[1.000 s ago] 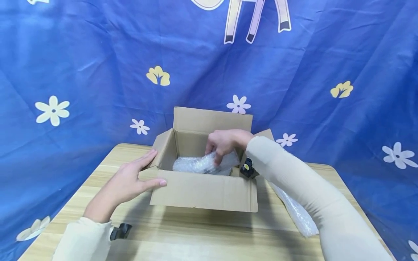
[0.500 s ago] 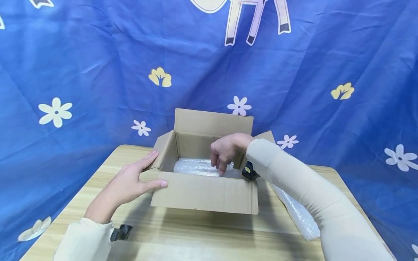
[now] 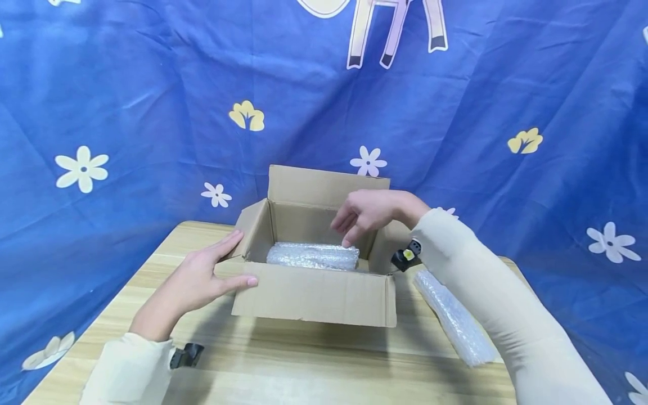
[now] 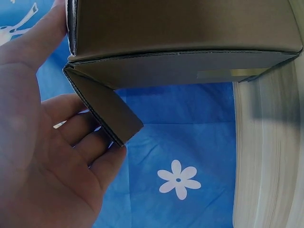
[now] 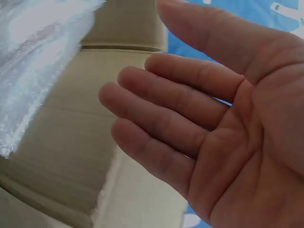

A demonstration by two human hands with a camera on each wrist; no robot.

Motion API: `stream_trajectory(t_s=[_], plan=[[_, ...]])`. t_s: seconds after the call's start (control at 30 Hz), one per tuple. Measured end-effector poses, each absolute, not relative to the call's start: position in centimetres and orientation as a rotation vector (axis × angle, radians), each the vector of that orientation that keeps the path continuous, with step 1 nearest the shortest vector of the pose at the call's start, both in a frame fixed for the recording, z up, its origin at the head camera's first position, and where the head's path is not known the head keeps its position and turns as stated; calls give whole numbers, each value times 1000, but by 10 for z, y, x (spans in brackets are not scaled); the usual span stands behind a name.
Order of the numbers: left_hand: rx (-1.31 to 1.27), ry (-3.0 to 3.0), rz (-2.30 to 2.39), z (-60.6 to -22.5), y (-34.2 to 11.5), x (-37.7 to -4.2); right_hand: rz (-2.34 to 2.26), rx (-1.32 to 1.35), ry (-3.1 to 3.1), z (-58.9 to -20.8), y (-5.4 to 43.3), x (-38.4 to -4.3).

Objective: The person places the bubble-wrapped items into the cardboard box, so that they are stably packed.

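Observation:
An open cardboard box (image 3: 314,295) stands on the table with its flaps folded out. My left hand (image 3: 202,281) holds its left front corner, thumb on the front flap and fingers behind the left side flap (image 4: 102,104). Inside the box lies a bubble-wrapped bundle (image 3: 311,257), whose contents I cannot make out. Above its right end hovers my right hand (image 3: 369,214), fingers relaxed and holding nothing. In the right wrist view the palm and spread fingers show, apart from the bubble wrap (image 5: 38,61).
Another long piece of bubble wrap (image 3: 455,320) lies on the wooden table (image 3: 283,360), right of the box. Behind the table hangs a blue patterned cloth (image 3: 167,112), close to the box's raised back flap (image 3: 324,185).
My right hand has let go of the bubble-wrapped bundle and risen to the right. The bundle now lies flat in the box. My left hand has stayed at the corner.

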State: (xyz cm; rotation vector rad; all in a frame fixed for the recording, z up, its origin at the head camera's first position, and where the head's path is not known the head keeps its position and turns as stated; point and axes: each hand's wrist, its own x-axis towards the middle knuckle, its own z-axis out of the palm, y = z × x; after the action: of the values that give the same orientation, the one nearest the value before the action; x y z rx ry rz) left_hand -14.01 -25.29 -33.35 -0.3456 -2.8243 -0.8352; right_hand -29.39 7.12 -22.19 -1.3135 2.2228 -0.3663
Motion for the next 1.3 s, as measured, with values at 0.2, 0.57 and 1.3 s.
stream_trajectory(t_s=[0.2,0.57,1.3], plan=[[-351,-2824,-833,-333,-252,-141,-573,-1315,2250,-208,99,-283],[-350,-2822,-834,-333,-252,-141,-808,-1400,2406,-205,151,-267],[-340,-2817,-854,-338,-252,-144,-1074,-1047,2901,-250,254,-224]])
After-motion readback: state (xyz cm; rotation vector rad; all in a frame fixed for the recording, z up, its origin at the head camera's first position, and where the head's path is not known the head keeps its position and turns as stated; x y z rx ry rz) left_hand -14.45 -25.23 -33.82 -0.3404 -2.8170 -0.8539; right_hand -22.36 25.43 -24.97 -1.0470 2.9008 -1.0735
